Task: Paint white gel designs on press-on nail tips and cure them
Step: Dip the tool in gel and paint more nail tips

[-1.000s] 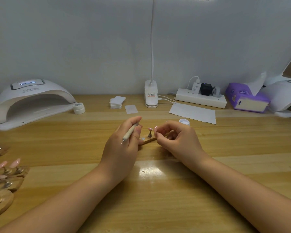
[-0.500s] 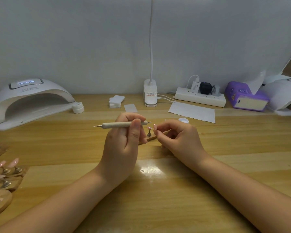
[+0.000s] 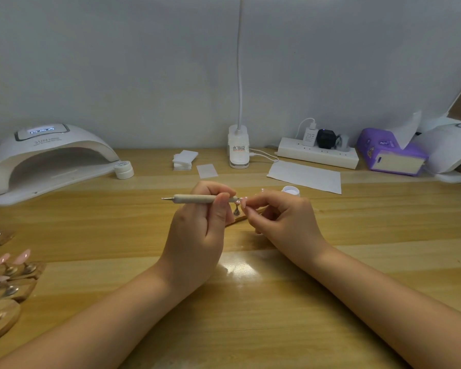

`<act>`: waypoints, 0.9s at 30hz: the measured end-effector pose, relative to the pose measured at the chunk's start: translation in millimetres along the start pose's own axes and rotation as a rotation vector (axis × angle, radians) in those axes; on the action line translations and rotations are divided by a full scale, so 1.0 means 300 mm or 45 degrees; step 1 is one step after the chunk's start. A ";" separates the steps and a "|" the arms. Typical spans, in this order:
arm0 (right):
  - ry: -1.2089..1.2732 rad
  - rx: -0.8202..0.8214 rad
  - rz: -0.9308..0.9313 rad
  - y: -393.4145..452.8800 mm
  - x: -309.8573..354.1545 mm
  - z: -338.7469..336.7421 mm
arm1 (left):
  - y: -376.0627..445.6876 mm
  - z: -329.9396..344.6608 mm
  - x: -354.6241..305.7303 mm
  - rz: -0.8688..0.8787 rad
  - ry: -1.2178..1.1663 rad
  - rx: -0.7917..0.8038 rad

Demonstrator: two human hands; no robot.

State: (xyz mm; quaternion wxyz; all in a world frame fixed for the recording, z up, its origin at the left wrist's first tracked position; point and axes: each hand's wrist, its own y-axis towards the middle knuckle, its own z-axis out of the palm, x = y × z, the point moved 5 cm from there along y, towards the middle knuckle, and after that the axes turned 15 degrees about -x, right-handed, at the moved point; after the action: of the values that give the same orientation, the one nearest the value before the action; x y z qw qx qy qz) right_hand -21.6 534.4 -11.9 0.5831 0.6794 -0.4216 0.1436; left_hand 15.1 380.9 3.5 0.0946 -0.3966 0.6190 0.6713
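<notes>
- Left hand [image 3: 197, 235] curled round a dotting tool [image 3: 202, 199], held level, the right-hand tip of it at a pink nail tip [image 3: 244, 201].
- Right hand [image 3: 282, 219] bent inward, fingers pinching at that nail tip or its small wooden holder [image 3: 236, 218]; cannot tell which.
- Holder resting on the table [image 3: 250, 315], between the two hands.
- Open jar of white gel [image 3: 291, 191] just behind the right hand, so probably in the middle of painting a design.
- More pink tips on wooden stands [image 3: 8, 278] at the left edge; whether painted already, too small to tell.
- Curing lamp [image 3: 45, 161] far left with display lit, nothing seen inside; curing of this tip seemingly not yet done.
- Closed small jar [image 3: 124, 169] beside the lamp.
</notes>
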 end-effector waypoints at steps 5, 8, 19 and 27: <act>0.000 -0.009 -0.011 0.000 0.000 -0.001 | -0.001 -0.001 0.001 0.002 0.003 0.008; -0.001 -0.015 -0.016 -0.001 0.000 -0.002 | -0.001 -0.002 -0.004 0.015 0.003 0.011; 0.005 -0.031 -0.030 -0.001 0.008 -0.003 | -0.005 0.002 0.012 -0.028 0.015 0.042; 0.014 -0.046 -0.034 -0.001 0.015 -0.003 | -0.004 0.003 0.012 -0.024 0.030 0.051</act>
State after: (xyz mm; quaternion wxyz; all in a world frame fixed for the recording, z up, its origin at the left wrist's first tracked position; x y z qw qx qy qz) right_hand -18.4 533.4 -8.9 0.5993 0.6736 -0.4119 0.1320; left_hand 13.0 380.8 0.1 0.1016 -0.4083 0.6296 0.6531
